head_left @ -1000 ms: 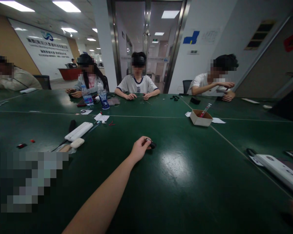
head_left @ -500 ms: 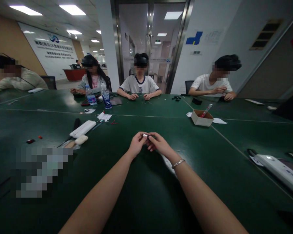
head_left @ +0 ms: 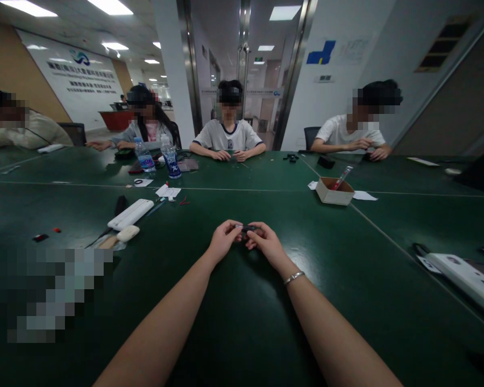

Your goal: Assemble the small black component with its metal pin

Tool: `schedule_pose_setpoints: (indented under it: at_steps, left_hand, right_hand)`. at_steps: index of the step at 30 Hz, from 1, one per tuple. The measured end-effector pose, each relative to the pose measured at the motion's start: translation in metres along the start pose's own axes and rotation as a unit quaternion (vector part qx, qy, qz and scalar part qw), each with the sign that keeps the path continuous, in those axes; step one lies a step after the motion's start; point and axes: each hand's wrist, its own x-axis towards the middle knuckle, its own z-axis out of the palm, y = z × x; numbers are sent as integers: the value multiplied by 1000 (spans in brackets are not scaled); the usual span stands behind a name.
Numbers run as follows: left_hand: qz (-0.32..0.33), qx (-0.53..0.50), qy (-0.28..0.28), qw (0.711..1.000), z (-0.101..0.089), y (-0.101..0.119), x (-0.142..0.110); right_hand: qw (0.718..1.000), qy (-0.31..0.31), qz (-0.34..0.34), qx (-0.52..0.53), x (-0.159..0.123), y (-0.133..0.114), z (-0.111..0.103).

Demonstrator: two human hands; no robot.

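Both my hands meet over the middle of the dark green table [head_left: 347, 269]. My left hand [head_left: 222, 242] and my right hand [head_left: 265, 242] each pinch one end of a small dark object with a metal tip [head_left: 247, 229], held between the fingertips just above the tabletop. A silver bracelet [head_left: 293, 277] sits on my right wrist. The fingers of both hands are curled closed around the object.
A white power strip [head_left: 129, 214] and a small white case [head_left: 128, 233] lie at the left. A cardboard box [head_left: 333, 192] with a pen stands at the right. Another white strip [head_left: 465, 279] lies at the far right. Two water bottles [head_left: 170, 156] and several seated people are across the table.
One second ago only my left hand held the small dark object on the table. My right hand has come in and taken its other end; both hands now hold it together.
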Motion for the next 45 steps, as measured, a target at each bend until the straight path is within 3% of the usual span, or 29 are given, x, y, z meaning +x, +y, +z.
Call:
schedule_pose_setpoints:
  at_steps: [9, 23, 33, 45]
  left_hand:
    - [-26, 4, 43, 999, 3, 1, 0]
    - [0, 115, 28, 993, 4, 1, -4]
    - [26, 249, 60, 966, 3, 11, -11]
    - [27, 309, 90, 947, 2, 14, -13]
  right_hand:
    - [999, 19, 1, 32, -3, -3, -2]
    - [1000, 6, 9, 21, -6, -7, 0]
    - [1000, -2, 11, 15, -6, -9, 1]
    - [1000, -11, 2, 3, -8, -10, 1]
